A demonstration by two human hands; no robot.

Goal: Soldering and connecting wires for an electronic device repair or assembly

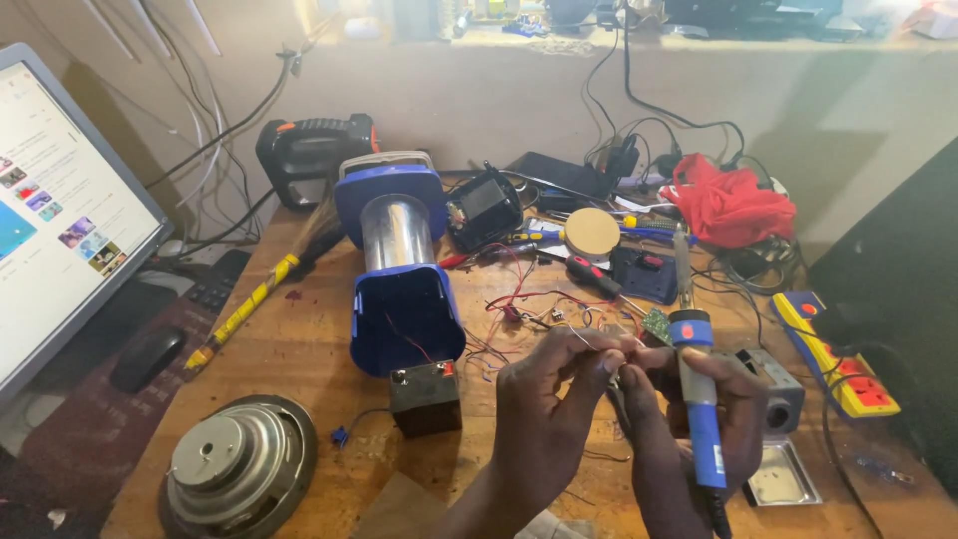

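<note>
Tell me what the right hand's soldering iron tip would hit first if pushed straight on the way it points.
Held in the right hand, the blue soldering iron points up and away. Likely first: the dark blue box beside its tip, then the red cloth; depth is unclear.

On the surface (319,339): lantern (399,269) lying near the middle, its open base toward the near edge. Just before that base, small battery block (426,397). At the near left corner, loudspeaker (239,467), face down. Left of the lantern, a broom (261,291) lying slantwise; further left, keyboard (215,284), mouse (147,358) and monitor (60,210). Behind the lantern, against the wall, torch (314,150). Right of the lantern, loose wires (524,299) and small circuit board (656,324). At the near middle, left hand (549,409) and right hand (689,409) close together, soldering iron (696,369) upright in the right one. Right of the hands, iron stand (778,469); at the far right edge, power strip (836,354). Behind, cloth (728,205).
</note>
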